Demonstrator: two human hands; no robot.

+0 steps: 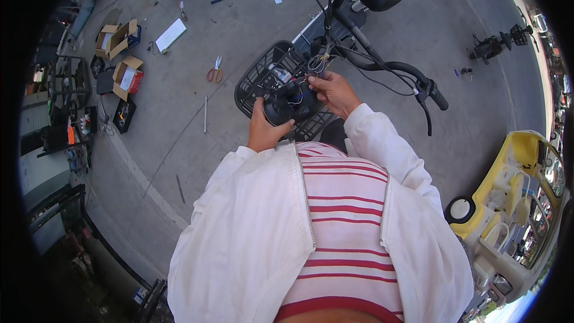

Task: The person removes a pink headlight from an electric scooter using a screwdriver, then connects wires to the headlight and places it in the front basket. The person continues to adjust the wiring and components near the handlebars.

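Note:
My left hand [265, 128] is wrapped round a black rounded housing [276, 110], perhaps a headlight shell, at the near side of a black wire basket [244, 87]. Thin wires [300, 91] come out of the housing's open side. With thumb and forefinger pressed together, my right hand [336, 94] pinches the thin wires just beside it. A bundle of loose wires [323, 58] hangs by the bike's black handlebar [359, 37], behind the basket. Inside the basket lies a clear packet [279, 73]. The exact wire ends between my right fingertips are too small to make out.
Orange-handled scissors [214, 74], a thin rod [205, 113] and a white panel [171, 35] lie on the ground to the left. Opened cardboard boxes [127, 78] sit farther left. A handlebar grip [439, 99] juts out on the right, and a yellow vehicle [487, 188] stands at the lower right.

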